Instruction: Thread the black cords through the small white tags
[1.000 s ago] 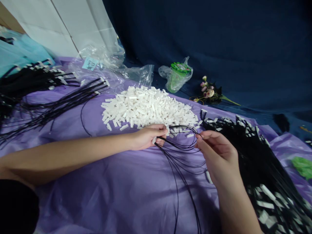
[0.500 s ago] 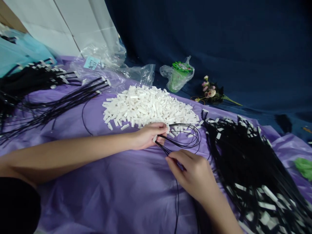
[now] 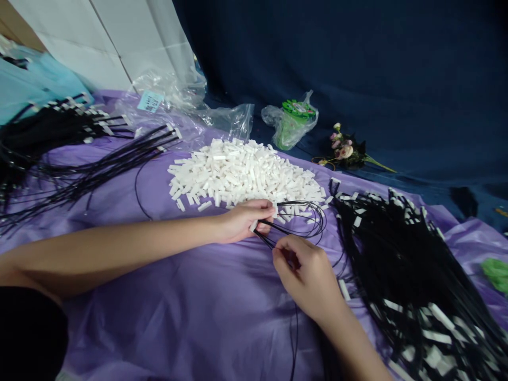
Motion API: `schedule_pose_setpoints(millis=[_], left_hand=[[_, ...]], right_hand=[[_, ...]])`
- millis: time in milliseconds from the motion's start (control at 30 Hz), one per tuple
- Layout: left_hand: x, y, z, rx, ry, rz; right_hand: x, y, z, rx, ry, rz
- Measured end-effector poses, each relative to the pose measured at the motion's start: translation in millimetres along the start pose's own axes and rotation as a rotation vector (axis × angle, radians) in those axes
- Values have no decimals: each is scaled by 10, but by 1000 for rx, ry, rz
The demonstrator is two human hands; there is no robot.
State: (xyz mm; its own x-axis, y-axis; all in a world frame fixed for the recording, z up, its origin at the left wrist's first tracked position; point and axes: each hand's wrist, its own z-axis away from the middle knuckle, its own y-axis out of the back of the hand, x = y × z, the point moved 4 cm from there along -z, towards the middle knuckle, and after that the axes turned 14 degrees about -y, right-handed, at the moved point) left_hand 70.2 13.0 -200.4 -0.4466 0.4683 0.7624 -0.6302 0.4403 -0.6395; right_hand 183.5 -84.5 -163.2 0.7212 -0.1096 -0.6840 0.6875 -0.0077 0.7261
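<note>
My left hand [image 3: 248, 219] is closed around a looped bundle of thin black cords [image 3: 304, 208] with small white pieces on it. One white piece [image 3: 253, 226] shows at the lower edge of that hand, and another sits by the fingertips. Just below and to the right, my right hand [image 3: 304, 270] pinches the black strands that leave the lower white piece. A loose strand [image 3: 296, 338] hangs down under it. Right behind my left hand lies a heap of small white rectangular pieces [image 3: 242, 172]. What is inside both grips is partly hidden.
A purple cover [image 3: 170, 317] spreads over the work surface. Bundles of black cords with white ends lie on the left [image 3: 130, 153] and on the right [image 3: 405, 264]. Behind the heap are clear plastic bags [image 3: 174, 100], a bagged green item [image 3: 291, 124] and artificial flowers [image 3: 344, 151].
My right hand has moved slightly up and closer to the left hand, still pinching the strands. The hanging strand has swung a little right. My left hand stays nearly still.
</note>
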Motion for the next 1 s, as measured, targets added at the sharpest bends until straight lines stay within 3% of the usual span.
schedule_pose_setpoints(millis=[133,267,333,533,767,833,1000], left_hand=[[-4,1,-2,-8,8,-22],[-19,7,-2,-7,21,-27],[-23,8,-3,-8,23,-21],[-3,-7,4,-29,33,-11],[-3,-9,6,-39,48,-41],[-12,-10,1,-46,44,-48],[-17,-17,3,-19,11,-60]], right_hand=[[64,-12,-28,-74,-110,-248],[125,7,-56,-269,-284,-754],[152,92,-78,-283,-323,-963],[331,498,-131,99,-228,-1116],[461,675,-87,487,-188,-1208],[449,680,-85,514,-166,-1189],[326,571,-39,431,-67,-976]])
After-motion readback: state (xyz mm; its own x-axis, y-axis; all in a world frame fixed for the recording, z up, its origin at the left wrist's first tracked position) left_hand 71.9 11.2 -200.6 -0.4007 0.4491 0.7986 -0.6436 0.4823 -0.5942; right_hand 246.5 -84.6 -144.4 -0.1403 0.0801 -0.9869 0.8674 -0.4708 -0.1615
